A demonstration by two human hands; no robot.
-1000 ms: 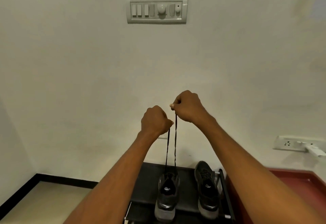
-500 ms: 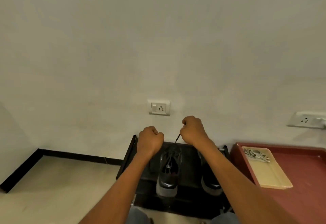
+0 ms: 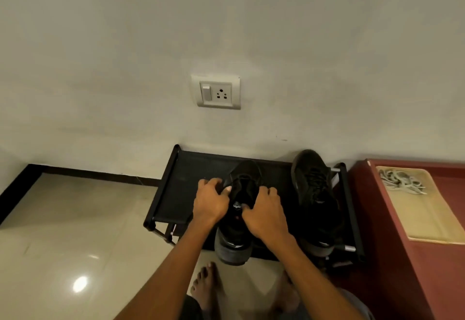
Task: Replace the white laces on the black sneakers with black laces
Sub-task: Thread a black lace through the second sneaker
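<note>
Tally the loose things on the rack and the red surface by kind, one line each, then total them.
Black sneakers: 2 (one under both hands, one to its right)
Beige tray: 1
Bundle of white laces: 1
Total: 4

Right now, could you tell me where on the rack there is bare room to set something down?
The rack's left part, between its left rail and the left hand, is bare. It is crowded in the middle, where both hands, the right hand included, work on one sneaker. The other sneaker fills the right end. The tray holds white laces at its far end; its near part is bare.
</note>
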